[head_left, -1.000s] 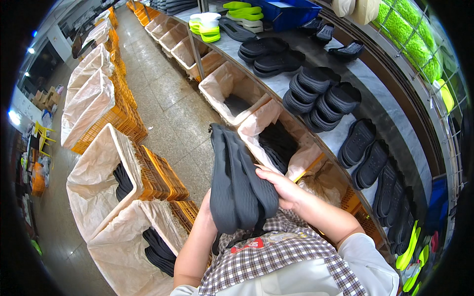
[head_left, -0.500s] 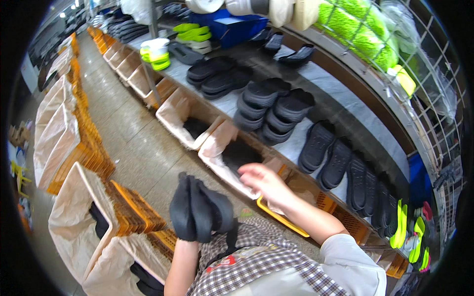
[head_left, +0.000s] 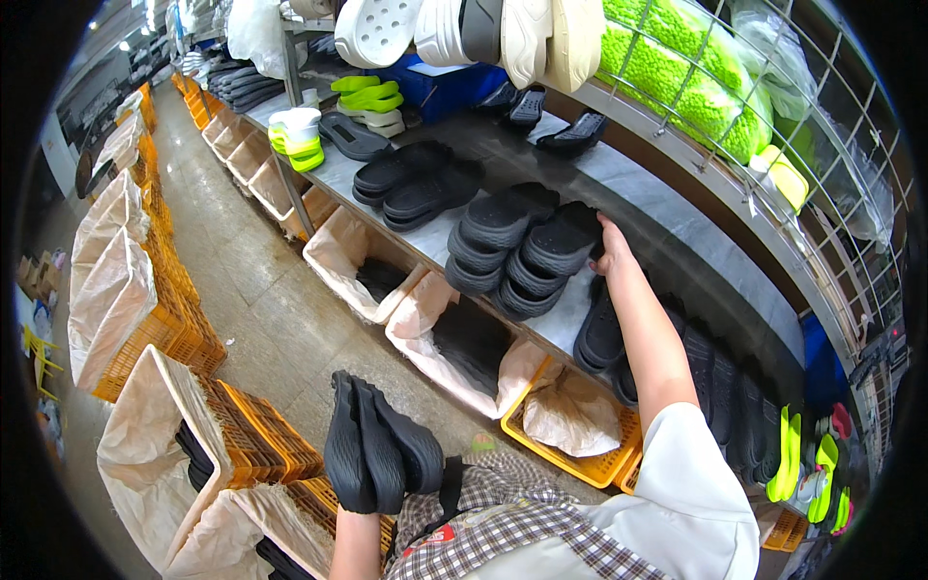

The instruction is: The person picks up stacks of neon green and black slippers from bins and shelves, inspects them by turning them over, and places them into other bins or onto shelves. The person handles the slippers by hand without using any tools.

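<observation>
Several black shoe soles (head_left: 372, 449) are bunched upright in my left hand (head_left: 358, 517), whose fingers are mostly hidden behind them. On the long shelf, two side-by-side stacks of black soles (head_left: 527, 256) lie in front of me. My right hand (head_left: 611, 246) reaches to the right-hand stack and grips its right edge near the top, the fingertips partly hidden. More flat black soles (head_left: 601, 324) lie under and beyond my right forearm, and another black pair (head_left: 420, 184) rests left of the stacks.
Below the shelf (head_left: 338, 169) stand cloth-lined bins (head_left: 406, 333) and a yellow crate (head_left: 551, 469). Orange crates with cloth liners (head_left: 145, 464) line the aisle's left side. A wire rack (head_left: 715, 58) with white soles and lime-green material overhangs the shelf. Lime-yellow soles (head_left: 788, 449) sit far right.
My right hand has moved from above the bins up to the right-hand stack and closed on its edge. My left hand still holds its soles, slightly lower.
</observation>
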The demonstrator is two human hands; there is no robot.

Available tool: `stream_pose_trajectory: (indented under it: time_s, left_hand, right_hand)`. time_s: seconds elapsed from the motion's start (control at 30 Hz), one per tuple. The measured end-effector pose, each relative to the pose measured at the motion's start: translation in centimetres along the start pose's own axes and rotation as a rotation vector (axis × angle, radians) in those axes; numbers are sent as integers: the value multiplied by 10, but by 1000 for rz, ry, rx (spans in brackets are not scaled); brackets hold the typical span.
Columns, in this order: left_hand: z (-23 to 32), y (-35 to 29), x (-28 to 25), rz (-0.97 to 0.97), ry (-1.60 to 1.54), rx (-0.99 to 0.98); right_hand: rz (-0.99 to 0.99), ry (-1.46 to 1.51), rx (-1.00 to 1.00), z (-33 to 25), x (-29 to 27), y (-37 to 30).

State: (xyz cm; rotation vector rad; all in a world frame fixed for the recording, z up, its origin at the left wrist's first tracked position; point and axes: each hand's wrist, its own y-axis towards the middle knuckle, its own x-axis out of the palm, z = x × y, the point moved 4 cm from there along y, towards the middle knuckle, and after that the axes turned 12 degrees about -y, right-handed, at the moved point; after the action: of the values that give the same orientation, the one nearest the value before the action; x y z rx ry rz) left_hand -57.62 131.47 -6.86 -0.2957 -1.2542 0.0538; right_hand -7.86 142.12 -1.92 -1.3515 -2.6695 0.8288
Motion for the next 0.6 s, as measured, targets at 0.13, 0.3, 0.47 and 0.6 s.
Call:
stream_pose_trajectory:
  time_s: [0.13, 0.3, 0.47, 0.6]
  left_hand:
    - [1, -1, -9, 49, 10, -9]
    - [-1, 4, -23, 148, -34, -13]
    - [1, -3, -31, 91, -69, -63]
    - [17, -21, -61, 310, -148, -290]
  right_hand:
    - [-65, -2, 62, 11, -5, 68]
    - [-60, 103, 42, 9, -11, 117]
    - [-16, 311, -199, -23, -47, 63]
    - [184, 420, -371, -51, -98, -9]
